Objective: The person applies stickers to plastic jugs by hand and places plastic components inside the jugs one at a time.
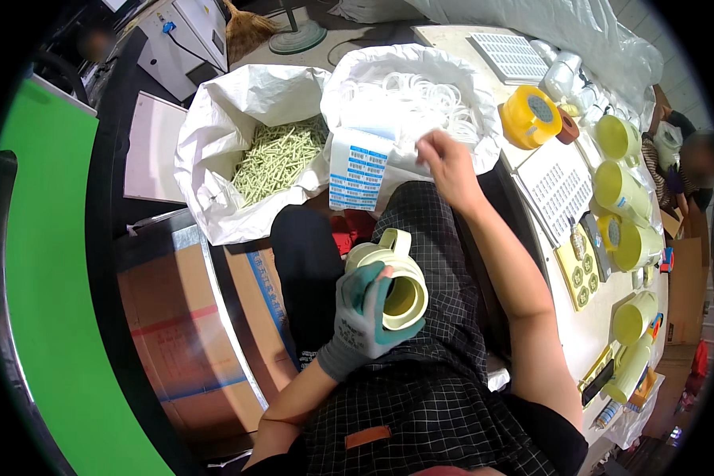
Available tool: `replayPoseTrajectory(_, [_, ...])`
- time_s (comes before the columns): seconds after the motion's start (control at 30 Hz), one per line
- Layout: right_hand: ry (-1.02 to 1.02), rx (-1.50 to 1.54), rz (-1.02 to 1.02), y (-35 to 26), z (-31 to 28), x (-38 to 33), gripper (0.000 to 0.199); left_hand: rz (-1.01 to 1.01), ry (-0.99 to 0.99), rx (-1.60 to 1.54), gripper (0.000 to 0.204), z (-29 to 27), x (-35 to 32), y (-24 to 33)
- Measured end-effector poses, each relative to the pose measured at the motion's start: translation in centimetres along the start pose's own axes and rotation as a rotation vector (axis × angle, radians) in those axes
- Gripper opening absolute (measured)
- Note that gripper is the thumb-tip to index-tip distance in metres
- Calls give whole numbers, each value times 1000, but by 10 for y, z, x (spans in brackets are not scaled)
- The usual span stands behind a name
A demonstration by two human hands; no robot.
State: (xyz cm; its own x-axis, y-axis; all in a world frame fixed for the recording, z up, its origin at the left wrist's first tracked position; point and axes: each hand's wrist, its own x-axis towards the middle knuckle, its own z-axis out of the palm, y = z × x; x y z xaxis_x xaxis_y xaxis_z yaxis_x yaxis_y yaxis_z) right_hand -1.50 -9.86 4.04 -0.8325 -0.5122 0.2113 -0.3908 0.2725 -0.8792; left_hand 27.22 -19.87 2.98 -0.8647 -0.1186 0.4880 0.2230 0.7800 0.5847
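— From the head view, what has the left hand (365, 313) got?

— It's gloved, grey with green fingers, and closed around a pale yellow plastic cup (393, 282) held over the lap, mouth turned up toward the camera, handle on top.

— And the right hand (444, 159)?

— Bare, stretched out to the white sack of rings (416, 99). The fingertips look pinched together at the sack's near edge; whether one ring is between them I cannot tell, it's too small.

— How would you do this bit well?

— I'd say take a single ring, since they look thin and tangle-prone, and keep the cup steady with its mouth open toward the reaching hand.

— Materials?

— The rings are thin white loops, probably soft. The second sack (246, 135) holds short pale green ribbed sticks. Both sacks are crinkly woven white plastic. A sheet of blue-and-white labels (357, 170) hangs between them.

— And the surface (591, 321) on the right?

— More smooth yellow cups (619, 190), a roll of yellow tape (531, 115), and perforated white trays (555, 186).
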Motion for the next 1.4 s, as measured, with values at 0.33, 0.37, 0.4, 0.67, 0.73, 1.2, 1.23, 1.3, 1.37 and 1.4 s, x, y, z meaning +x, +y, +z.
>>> replayPoseTrajectory(0.33, [-197, -480, -862, -74, -4, -122, 28, 155, 38, 234, 59, -11, 19, -28])
replayPoseTrajectory(0.37, [-202, -472, -890, -70, -2, -122, 29, 135, -2, 238, 55, -12, 16, -30])
replayPoseTrajectory(0.4, [-208, -463, -919, -68, 0, -122, 30, 114, -40, 243, 52, -13, 17, -31])
replayPoseTrajectory(0.67, [-615, -437, -590, -68, -7, -130, 44, 238, -174, 401, 46, -22, 27, -32])
replayPoseTrajectory(0.73, [-506, -397, -642, -63, 0, -134, 41, 188, -117, 405, 42, -26, 31, -21])
replayPoseTrajectory(1.2, [-325, -402, -742, -52, 10, -146, 38, 36, -291, 705, 15, -42, 72, 7])
replayPoseTrajectory(1.23, [-315, -403, -745, -52, 11, -147, 38, -31, -353, 678, 16, -41, 71, 5])
replayPoseTrajectory(1.3, [-304, -400, -734, -51, 11, -147, 40, -68, -325, 615, 18, -39, 68, 2])
replayPoseTrajectory(1.37, [-300, -394, -706, -49, 8, -147, 42, -79, -256, 430, 20, -37, 63, -2])
replayPoseTrajectory(1.4, [-289, -387, -686, -47, 3, -150, 42, -66, -198, 271, 21, -34, 60, -5])
